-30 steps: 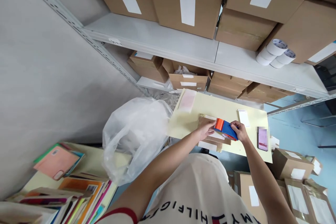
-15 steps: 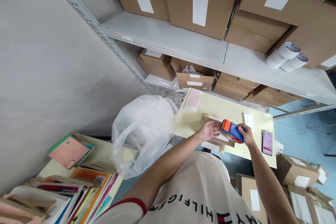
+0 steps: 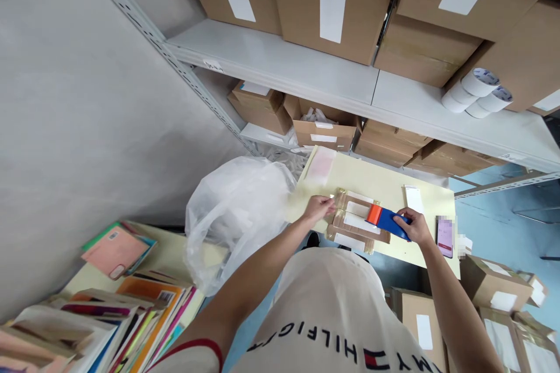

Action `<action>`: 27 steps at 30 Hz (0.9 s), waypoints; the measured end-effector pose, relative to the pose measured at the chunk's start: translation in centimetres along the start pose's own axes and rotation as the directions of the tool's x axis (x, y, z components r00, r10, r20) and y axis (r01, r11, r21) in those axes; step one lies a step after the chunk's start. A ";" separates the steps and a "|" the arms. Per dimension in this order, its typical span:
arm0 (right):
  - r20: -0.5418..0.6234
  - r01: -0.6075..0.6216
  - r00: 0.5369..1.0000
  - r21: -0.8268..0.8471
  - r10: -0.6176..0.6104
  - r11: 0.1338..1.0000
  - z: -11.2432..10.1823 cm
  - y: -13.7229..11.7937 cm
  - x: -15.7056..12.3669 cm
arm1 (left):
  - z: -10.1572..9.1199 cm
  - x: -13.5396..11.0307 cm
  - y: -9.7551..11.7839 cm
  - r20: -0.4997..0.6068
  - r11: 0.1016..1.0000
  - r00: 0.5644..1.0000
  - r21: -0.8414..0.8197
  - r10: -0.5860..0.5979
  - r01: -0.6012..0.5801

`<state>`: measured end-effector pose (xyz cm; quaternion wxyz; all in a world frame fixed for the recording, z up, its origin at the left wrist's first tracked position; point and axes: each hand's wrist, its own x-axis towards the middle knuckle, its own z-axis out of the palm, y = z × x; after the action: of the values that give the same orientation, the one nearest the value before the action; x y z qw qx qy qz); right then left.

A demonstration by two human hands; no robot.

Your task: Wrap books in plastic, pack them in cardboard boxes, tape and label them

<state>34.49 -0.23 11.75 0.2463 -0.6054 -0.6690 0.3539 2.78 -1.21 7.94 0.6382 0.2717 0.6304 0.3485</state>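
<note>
My right hand (image 3: 413, 226) grips the blue handle of a tape dispenser (image 3: 387, 222) with an orange front. The dispenser hovers over the right part of a flat cardboard parcel (image 3: 335, 232), which carries white labels and has shiny tape along its ends. Past the parcel's left end, my left hand (image 3: 320, 208) pinches the free end of the packing tape (image 3: 350, 211). A thin stretch of that tape runs across the parcel between the hand and the dispenser. The parcel lies on a pale yellow table (image 3: 380, 178).
A phone (image 3: 445, 237) and a white card (image 3: 413, 198) lie on the table's right part. Left stands a big translucent plastic bag (image 3: 238, 215). Shelves (image 3: 297, 49) hold cartons and tape rolls (image 3: 481, 83). More cartons (image 3: 496, 285) stand right; folders (image 3: 149, 326) fill the lower left.
My left hand has moved left, away from the dispenser, drawing out tape and closing from spread fingers into a pinch. The dispenser has turned flatter and shifted slightly right.
</note>
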 end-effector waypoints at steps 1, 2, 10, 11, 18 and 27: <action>0.000 0.005 1.000 -0.026 -0.005 1.000 -0.2 0.0 -0.1 | -0.8 0.2 -0.3 -0.020 1.000 1.000 0.029 0.000 0.001; 0.000 0.011 1.000 -0.048 -0.011 0.999 -0.2 -0.1 -0.2 | -1.4 0.4 -0.6 -0.032 0.999 0.999 0.053 0.000 0.002; -0.008 0.011 1.000 -0.116 -0.012 0.993 0.6 -1.6 0.1 | -0.3 2.3 -3.7 -0.093 0.980 0.988 0.163 0.127 -0.110; -0.019 0.007 1.000 -0.120 -0.009 0.993 0.6 -1.6 0.1 | -0.3 2.4 -4.0 -0.110 0.977 0.982 0.169 0.153 -0.134; -0.040 0.002 0.999 -0.084 -0.005 0.996 0.6 -0.8 0.0 | 1.1 1.8 -6.3 -0.045 0.938 0.948 0.163 0.316 -0.305; 0.016 0.038 0.999 -0.152 -0.036 0.988 0.4 -1.0 0.4 | 1.1 0.9 -3.0 0.440 0.522 0.794 0.598 0.420 -0.608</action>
<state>33.53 0.04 12.22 0.2015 -0.6077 -0.7066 0.3012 4.12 -2.17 5.10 0.4187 0.7121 0.5216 0.2134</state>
